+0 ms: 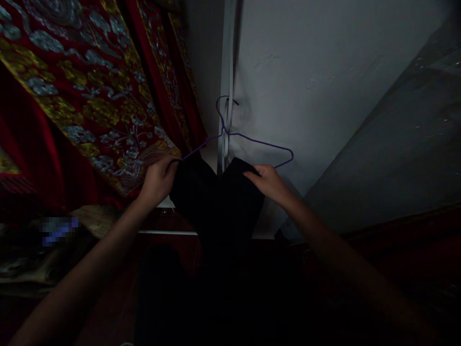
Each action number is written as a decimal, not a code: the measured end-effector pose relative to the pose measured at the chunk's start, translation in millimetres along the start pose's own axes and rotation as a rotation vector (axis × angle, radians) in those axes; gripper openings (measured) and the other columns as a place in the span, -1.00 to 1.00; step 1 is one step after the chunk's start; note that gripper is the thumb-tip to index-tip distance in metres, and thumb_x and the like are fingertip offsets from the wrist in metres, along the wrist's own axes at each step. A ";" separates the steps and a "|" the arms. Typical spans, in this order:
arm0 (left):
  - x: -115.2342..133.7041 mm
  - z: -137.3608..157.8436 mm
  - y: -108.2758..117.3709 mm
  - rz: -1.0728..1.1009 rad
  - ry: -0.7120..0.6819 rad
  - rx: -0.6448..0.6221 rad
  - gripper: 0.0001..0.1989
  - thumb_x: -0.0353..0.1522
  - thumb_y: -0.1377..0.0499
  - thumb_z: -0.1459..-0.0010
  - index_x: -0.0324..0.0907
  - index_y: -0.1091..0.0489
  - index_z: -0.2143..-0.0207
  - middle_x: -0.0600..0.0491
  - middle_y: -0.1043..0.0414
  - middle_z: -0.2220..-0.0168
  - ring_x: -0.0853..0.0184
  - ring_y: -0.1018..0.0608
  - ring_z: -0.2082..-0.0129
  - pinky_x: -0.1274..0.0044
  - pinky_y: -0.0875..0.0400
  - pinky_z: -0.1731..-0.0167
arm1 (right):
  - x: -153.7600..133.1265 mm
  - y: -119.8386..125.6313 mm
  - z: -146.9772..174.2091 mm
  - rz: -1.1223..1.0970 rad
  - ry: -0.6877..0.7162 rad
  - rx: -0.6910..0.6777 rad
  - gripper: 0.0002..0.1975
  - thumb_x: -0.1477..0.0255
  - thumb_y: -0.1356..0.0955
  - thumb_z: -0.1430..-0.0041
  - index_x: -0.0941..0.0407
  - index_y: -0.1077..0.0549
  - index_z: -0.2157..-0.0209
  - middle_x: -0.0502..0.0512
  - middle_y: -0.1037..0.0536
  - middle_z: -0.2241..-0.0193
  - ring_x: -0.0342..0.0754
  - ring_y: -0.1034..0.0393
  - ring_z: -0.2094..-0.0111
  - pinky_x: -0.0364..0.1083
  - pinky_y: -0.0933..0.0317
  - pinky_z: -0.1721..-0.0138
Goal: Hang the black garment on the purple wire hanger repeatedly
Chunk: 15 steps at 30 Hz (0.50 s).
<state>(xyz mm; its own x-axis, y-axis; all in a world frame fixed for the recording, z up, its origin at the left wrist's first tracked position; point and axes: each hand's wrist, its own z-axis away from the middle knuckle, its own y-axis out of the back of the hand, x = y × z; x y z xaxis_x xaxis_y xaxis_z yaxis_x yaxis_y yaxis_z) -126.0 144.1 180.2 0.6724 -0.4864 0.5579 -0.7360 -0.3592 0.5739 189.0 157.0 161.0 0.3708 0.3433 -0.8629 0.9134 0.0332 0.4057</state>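
Observation:
A thin purple clothes hanger [259,141] hangs by its hook against the wall in front of me. Over its lower part is a black garment [219,206], too dark to tell its exact kind. My left hand [160,178] is closed on the garment's upper left part, at the hanger's left end. My right hand [268,180] pinches the garment's upper right edge, with the thumb on the near side. The hanger's right end sticks out bare beyond this hand. The garment's lower part is lost in shadow.
A red cloth with gold and silver embroidery [104,91] hangs on the left. A white wall [306,72] rises ahead, with a narrow pale pole or pipe [231,53] running down it. Dim clutter lies low on the left, above a dark red tiled floor [115,298].

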 end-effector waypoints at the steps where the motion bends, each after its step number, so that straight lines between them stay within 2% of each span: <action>1: 6.5 -6.8 -2.7 0.010 -0.037 -0.002 -0.68 -0.33 -0.01 -0.26 -0.21 -0.48 0.06 -0.02 -0.57 0.09 0.22 -0.56 0.06 0.42 -0.38 -0.06 | 0.5 -1.1 0.5 -0.027 0.008 -0.002 -0.71 0.20 -0.34 -0.07 0.13 -0.45 0.52 -0.02 -0.42 0.60 -0.12 -0.27 0.57 -0.15 -0.07 0.55; 4: 19.7 -25.2 -9.3 -0.024 -0.095 -0.048 -0.61 -0.44 -0.02 -0.18 -0.23 -0.45 -0.02 -0.01 -0.58 0.12 0.22 -0.57 0.08 0.39 -0.39 -0.07 | 3.4 6.3 -0.6 -0.021 0.112 0.062 -0.77 0.32 -0.32 -0.08 0.14 -0.56 0.33 0.04 -0.57 0.42 -0.02 -0.45 0.39 -0.09 -0.29 0.37; 6: 22.3 -32.7 -9.1 -0.093 -0.120 -0.089 -0.59 -0.47 0.00 -0.15 -0.24 -0.45 -0.01 -0.02 -0.56 0.12 0.19 -0.56 0.08 0.35 -0.40 -0.07 | 6.3 21.2 -3.3 0.078 0.241 0.212 -0.67 0.46 -0.28 -0.08 0.12 -0.58 0.15 0.09 -0.62 0.22 0.03 -0.50 0.18 -0.01 -0.36 0.11; 8: 22.6 -36.0 -4.0 -0.156 -0.169 -0.116 -0.63 -0.47 0.02 -0.16 -0.23 -0.45 0.04 -0.05 -0.53 0.10 0.17 -0.54 0.07 0.31 -0.39 -0.08 | 9.2 40.9 -7.9 0.206 0.335 0.414 -0.57 0.54 -0.27 -0.07 0.09 -0.57 0.04 0.14 -0.59 0.07 0.04 -0.47 0.04 0.04 -0.32 -0.04; 11: 22.4 -36.5 7.6 -0.223 -0.234 -0.109 -0.68 -0.44 0.03 -0.21 -0.20 -0.44 0.08 -0.08 -0.46 0.11 0.15 -0.50 0.04 0.28 -0.38 -0.09 | 12.1 68.7 -17.4 0.308 0.335 0.680 -0.60 0.50 -0.33 -0.08 0.12 -0.58 0.03 0.25 -0.50 0.00 0.09 -0.43 0.01 0.05 -0.38 0.05; 12: 22.1 -36.2 11.2 -0.240 -0.244 -0.098 -0.69 -0.43 0.03 -0.22 -0.20 -0.44 0.08 -0.08 -0.43 0.10 0.15 -0.48 0.03 0.28 -0.37 -0.10 | 12.4 76.2 -20.3 0.307 0.313 0.718 -0.64 0.47 -0.35 -0.08 0.13 -0.59 0.06 0.27 -0.50 0.02 0.10 -0.43 0.03 0.05 -0.39 0.08; 13: 21.4 -35.8 14.4 -0.254 -0.247 -0.085 -0.69 -0.41 0.03 -0.23 -0.20 -0.44 0.08 -0.09 -0.40 0.09 0.15 -0.47 0.02 0.28 -0.36 -0.10 | 12.4 82.7 -22.6 0.281 0.274 0.697 -0.69 0.44 -0.37 -0.09 0.15 -0.60 0.11 0.26 -0.52 0.08 0.10 -0.45 0.07 0.05 -0.39 0.10; 15: 18.2 -34.9 19.5 -0.275 -0.237 -0.046 -0.70 -0.37 0.02 -0.26 -0.20 -0.44 0.08 -0.11 -0.35 0.06 0.14 -0.44 -0.01 0.28 -0.34 -0.13 | 11.7 93.5 -23.4 0.167 0.145 0.487 -0.77 0.34 -0.41 -0.08 0.16 -0.62 0.25 0.20 -0.58 0.26 0.09 -0.49 0.18 0.05 -0.39 0.14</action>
<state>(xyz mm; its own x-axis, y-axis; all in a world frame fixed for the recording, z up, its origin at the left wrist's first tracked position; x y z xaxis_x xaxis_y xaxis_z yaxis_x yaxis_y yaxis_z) -125.4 156.0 222.5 0.8035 -0.5500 0.2275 -0.5225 -0.4687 0.7122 274.8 186.0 195.9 0.5226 0.4338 -0.7340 0.8288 -0.4607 0.3178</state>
